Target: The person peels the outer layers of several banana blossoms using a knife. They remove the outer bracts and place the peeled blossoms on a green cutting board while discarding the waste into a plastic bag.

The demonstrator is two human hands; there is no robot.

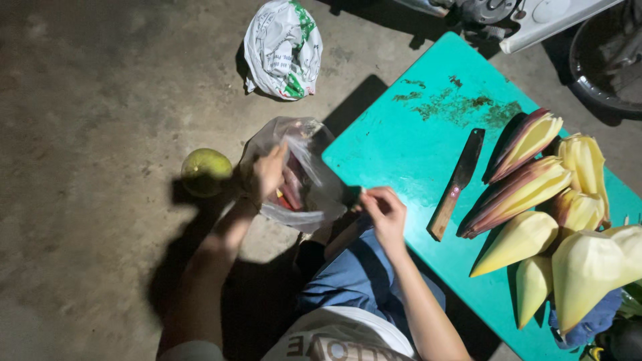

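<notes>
My left hand (pixel 267 172) grips the rim of a clear plastic bag (pixel 309 194) on the floor, which holds reddish peelings. At the bag's right side my right hand (pixel 384 208) pinches its other edge, close to the corner of the turquoise table (pixel 408 144). On the table lies a knife (pixel 458 182) with a wooden handle. Several peeled banana blossoms (pixel 535 200), pale yellow with some purple outer leaves, are piled on the table's right side.
A round green fruit (pixel 206 171) sits on the concrete floor left of the bag. A white printed plastic bag (pixel 283 48) lies farther back. A dark basin (pixel 605 57) stands at the top right. My blue-clad knee (pixel 358 274) is below the hands.
</notes>
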